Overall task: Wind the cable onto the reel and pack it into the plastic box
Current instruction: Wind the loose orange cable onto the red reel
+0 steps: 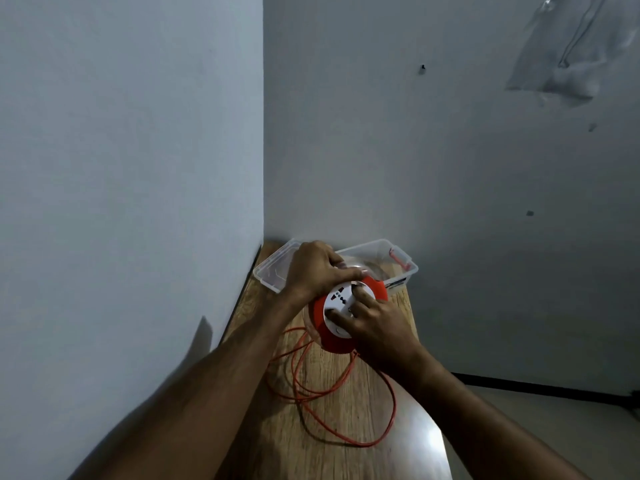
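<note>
Winding step judged under way: the reel (346, 311) is gripped at its far rim by the left hand (317, 268), while right hand (375, 323) fingertips press its white face. Loose cable (349, 403) lies on the table (408, 441) nearer than both hands; plastic box (398, 263) sits just beyond them. Next, continued turning seems needed to draw slack in.

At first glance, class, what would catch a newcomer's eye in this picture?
The red and white reel at the centre, gripped by the left hand at its rim while the right hand rests on its socket face. Nearer, loose orange cable loops over the wooden table; behind sits a clear plastic box.
</note>
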The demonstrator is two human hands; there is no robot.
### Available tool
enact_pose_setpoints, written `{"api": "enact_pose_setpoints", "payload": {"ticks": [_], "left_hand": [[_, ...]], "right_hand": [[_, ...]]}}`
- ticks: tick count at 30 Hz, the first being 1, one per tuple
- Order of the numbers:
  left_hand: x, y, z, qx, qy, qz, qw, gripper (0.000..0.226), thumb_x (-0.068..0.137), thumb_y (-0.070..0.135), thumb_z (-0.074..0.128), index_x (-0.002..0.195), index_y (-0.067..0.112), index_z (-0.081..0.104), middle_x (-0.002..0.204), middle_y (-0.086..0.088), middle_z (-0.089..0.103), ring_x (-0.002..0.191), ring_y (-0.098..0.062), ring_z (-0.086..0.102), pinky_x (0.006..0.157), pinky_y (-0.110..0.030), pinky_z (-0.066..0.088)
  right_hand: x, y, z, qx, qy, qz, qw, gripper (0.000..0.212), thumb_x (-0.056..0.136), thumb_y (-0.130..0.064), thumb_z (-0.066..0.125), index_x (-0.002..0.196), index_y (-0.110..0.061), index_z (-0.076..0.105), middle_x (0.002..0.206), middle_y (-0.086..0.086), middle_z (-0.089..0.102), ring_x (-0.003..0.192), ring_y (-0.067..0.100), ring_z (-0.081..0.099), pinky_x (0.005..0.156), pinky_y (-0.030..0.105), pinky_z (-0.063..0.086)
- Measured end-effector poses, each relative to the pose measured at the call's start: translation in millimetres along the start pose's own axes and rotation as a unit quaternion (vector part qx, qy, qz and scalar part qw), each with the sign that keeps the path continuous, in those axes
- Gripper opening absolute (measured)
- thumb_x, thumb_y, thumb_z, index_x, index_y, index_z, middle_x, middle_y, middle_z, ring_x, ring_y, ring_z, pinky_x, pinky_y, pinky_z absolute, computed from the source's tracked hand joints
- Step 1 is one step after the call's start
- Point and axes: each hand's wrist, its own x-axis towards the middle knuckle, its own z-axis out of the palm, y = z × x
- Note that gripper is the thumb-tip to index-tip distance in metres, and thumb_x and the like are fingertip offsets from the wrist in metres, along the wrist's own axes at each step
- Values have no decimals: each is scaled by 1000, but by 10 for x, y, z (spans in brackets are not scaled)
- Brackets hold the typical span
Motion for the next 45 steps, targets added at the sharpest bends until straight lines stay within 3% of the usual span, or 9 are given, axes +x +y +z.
{"api": "enact_pose_setpoints", "payload": {"ticks": [5, 9, 14, 19, 21, 25, 31, 33, 45], "left_hand": [[2, 38, -19, -5, 14, -4, 1000, 63, 63, 76, 77, 77, 15, 82, 72, 3, 75, 64, -10, 69, 63, -40, 62], [-27, 20, 38, 2, 29, -7, 1000, 54, 71, 69, 79, 76, 16, 81, 67, 5, 72, 61, -9, 66, 60, -36, 60], [-78, 3, 132, 16, 70, 22, 997, 66, 69, 80, 67, 52, 16, 63, 51, 3, 59, 50, -12, 57, 50, -33, 47], [-156, 71, 171, 56, 66, 48, 995, 70, 70, 82, 55, 66, 15, 76, 61, 4, 65, 56, -9, 57, 55, -27, 47], [-137, 67, 173, 66, 62, 50, 995, 70, 69, 81, 55, 66, 15, 77, 61, 4, 65, 56, -9, 56, 56, -28, 47], [-74, -87, 134, 16, 68, 9, 998, 64, 72, 77, 62, 61, 15, 73, 57, 4, 67, 53, -11, 62, 55, -38, 54], [-29, -140, 38, -14, 57, -20, 998, 44, 77, 57, 81, 71, 13, 80, 66, 2, 75, 54, -8, 67, 54, -34, 58], [-1, -114, 15, -18, 44, -28, 998, 47, 77, 60, 80, 78, 13, 82, 74, -1, 78, 59, -10, 71, 59, -37, 63], [-16, 28, 49, -13, 36, -12, 999, 56, 69, 71, 80, 80, 16, 84, 72, 4, 76, 62, -7, 67, 55, -26, 53]], "right_hand": [[74, -100, 9, 137, 63, 151, 977, 69, 71, -38, 88, 134, -24, 63, 95, 20, 74, 75, 29, 74, 63, 35, 60], [160, -267, -12, 330, 135, 339, 871, 56, 74, -32, 85, 127, -19, 69, 104, 4, 77, 85, 12, 72, 80, 17, 55], [322, -512, 11, 488, 179, 590, 619, 62, 67, -29, 92, 124, -20, 69, 119, -2, 71, 105, 13, 66, 79, 19, 50], [485, -498, 30, 660, 170, 695, 226, 26, 73, -19, 87, 94, -15, 73, 97, 3, 73, 85, 21, 70, 63, 33, 58], [516, -464, 79, 697, 156, 681, 164, 24, 73, -19, 86, 88, -12, 68, 102, 13, 72, 86, 27, 70, 61, 34, 56], [409, -383, 36, 695, 119, 644, 296, 36, 78, -16, 83, 109, -11, 66, 102, 15, 73, 79, 29, 75, 48, 28, 52], [14, -363, -52, 303, 189, 357, 863, 41, 83, -20, 81, 122, -16, 67, 88, 3, 75, 71, 13, 71, 59, 13, 49], [-54, -280, -19, 152, 147, 189, 959, 48, 85, -20, 77, 130, -11, 63, 92, 9, 76, 78, 19, 72, 59, 21, 52], [87, -185, -16, 110, 83, 172, 975, 78, 81, -50, 73, 142, -6, 51, 90, 14, 75, 63, 23, 71, 55, 33, 60]]}}
